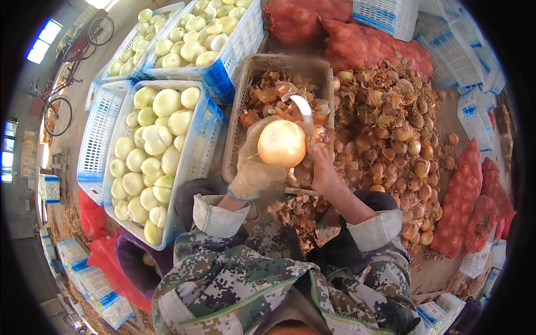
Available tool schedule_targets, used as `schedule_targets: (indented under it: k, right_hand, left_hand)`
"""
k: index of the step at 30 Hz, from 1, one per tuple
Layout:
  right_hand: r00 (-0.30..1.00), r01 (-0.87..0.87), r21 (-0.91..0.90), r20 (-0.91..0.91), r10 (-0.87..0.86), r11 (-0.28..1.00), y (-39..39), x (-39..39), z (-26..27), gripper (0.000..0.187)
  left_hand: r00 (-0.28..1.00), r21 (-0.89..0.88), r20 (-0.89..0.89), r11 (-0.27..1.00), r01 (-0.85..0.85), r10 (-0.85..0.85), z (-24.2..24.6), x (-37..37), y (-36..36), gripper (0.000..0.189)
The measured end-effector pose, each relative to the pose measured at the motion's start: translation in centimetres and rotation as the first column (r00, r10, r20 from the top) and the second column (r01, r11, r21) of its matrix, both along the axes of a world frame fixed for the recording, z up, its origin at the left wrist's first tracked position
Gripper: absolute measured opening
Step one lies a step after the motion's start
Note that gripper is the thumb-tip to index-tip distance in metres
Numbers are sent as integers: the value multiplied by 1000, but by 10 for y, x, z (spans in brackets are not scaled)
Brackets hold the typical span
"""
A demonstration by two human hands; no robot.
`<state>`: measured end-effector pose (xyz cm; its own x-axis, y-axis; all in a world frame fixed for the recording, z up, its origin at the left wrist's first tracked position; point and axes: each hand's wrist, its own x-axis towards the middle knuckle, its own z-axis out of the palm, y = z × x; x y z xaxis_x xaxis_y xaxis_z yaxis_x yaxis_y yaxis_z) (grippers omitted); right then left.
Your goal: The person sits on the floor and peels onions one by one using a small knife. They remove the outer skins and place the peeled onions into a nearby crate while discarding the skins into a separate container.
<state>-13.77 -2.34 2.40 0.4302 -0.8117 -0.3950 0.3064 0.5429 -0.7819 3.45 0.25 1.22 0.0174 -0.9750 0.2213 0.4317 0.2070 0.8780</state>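
My left hand (251, 167), in a pale knit glove, holds a yellow onion (282, 143) whose upper part looks bright and pale. Bare and just to the right, my right hand (323, 167) grips a curved metal blade (304, 109) that arcs up beside the onion; its handle is mostly hidden by the fingers. Below both hands stands a plastic crate (229, 146) with loose brown onion skins (268, 94) in it. More skins (299, 217) lie between my legs.
Peeled onions fill a white and blue crate (204, 138) at left, with more full crates (226, 69) behind it. A heap of unpeeled onions (402, 134) lies at right. Red mesh sacks (456, 201) and stacked crates (450, 54) stand beyond. A bicycle (63, 90) is far left.
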Motion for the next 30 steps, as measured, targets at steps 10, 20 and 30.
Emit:
schedule_targets:
  k: [10,20,30]
  right_hand:
    - [842,-150,-793,-415,-344,590,-19,-9,-6,50]
    - [782,-382,-675,-600,-168,632,-16,-40,7,23]
    - [761,-537,-734,-634,-137,415,-2,-26,19,17]
  left_hand:
    - [984,450,171,893,-28,-55,32,-4,2,77]
    - [903,343,-429,927,150,12,-11,15,13,78]
    - [928,313,-374,941,127,-1,-5,5,13,88]
